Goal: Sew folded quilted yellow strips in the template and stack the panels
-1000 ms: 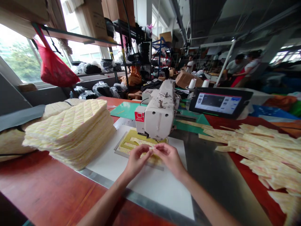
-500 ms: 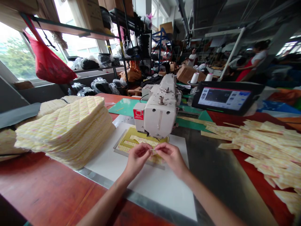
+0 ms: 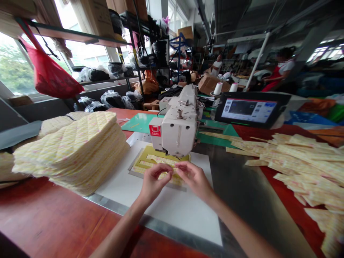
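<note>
My left hand (image 3: 153, 182) and my right hand (image 3: 194, 179) meet in front of the white sewing machine (image 3: 176, 125), fingers pinched together on a small pale piece between them; I cannot make out what it is. Both hands hover over a yellow-green template (image 3: 150, 157) that holds yellow fabric strips and lies on a white board (image 3: 174, 211) under the machine head.
A tall stack of quilted yellow pads (image 3: 72, 150) stands to the left on the red table (image 3: 45, 222). Several loose yellow strips (image 3: 301, 161) lie spread at the right. A touchscreen panel (image 3: 248, 111) sits behind them. Other people work far back right.
The hands stay pinched together over the template and have barely shifted. The view has drifted slightly, so the scene sits a little lower and to the left.
</note>
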The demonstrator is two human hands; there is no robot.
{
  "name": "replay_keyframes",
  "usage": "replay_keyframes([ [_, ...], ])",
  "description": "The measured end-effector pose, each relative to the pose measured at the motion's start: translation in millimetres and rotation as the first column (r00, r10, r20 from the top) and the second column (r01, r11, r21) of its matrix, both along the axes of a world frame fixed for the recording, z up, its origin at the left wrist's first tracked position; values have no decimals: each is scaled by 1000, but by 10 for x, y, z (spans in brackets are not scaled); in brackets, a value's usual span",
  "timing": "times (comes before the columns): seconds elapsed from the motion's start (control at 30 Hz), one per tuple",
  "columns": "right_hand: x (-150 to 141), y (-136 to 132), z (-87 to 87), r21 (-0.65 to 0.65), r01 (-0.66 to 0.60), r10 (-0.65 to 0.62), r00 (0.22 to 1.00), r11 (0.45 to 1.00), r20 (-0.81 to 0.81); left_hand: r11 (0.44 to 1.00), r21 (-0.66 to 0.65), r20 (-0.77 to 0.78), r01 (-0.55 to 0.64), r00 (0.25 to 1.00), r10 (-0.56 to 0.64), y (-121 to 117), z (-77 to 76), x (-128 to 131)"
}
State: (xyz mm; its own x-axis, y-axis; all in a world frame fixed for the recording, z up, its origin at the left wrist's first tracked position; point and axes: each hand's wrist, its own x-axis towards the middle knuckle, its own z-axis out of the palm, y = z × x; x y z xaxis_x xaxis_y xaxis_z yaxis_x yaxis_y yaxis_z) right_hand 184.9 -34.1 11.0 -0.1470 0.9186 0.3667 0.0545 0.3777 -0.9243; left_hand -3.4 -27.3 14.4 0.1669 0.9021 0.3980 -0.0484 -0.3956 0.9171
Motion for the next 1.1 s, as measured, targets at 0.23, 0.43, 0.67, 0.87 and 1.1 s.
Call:
replay_keyframes([
  [0.23,6,26,-35,-159,63,-64,998,985,-1,977,-211,77,-8,997,25,6,37,64],
  [0.43,32,68,-125,-173,53,-68,994,983,-81,954,-297,34,34,999,-24,48,18,73],
  [0.67,362,224,-111,-166,-79,74,997,983,-36,955,292,-300,54,953,38,149,-89,240],
  [0.87,631,325,-209,-204,132,-155,983,970,-101,565,642,-737,519,620,268,193,-139,365],
  [1.1,610,327,-293,-242,189,-219,970,952,-106,571,649,-759,503,377,531,384,-71,218],
])
